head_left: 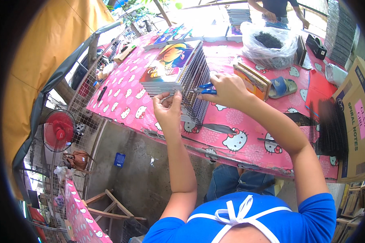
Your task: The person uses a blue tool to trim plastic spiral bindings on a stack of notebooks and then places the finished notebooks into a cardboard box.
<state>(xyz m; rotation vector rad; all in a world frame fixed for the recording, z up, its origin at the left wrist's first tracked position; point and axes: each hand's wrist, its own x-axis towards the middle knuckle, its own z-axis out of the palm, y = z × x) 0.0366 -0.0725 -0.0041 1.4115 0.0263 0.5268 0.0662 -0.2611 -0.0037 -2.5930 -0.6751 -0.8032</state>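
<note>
- Surface (127,87): pink cover, white cartoon heads printed on it.
- Cardboard box (355,129), pink label, right end of surface.
- Slipper (283,87), blue and tan, lying on the surface.
- Red sheet (317,93), between slipper and box.
- Black tape dispenser (316,47), far right on surface.
- Co-worker (276,7), dark top, across the surface.
- Red fan (59,130), left, by the wire mesh (82,91).
- Brown bag (78,160), just below fan.
- Blue flat item (119,160), on floor (144,172); kind unclear.
- Wooden frame (117,202), lower left.
- Orange-yellow tarp (56,44), hanging far left.
</note>
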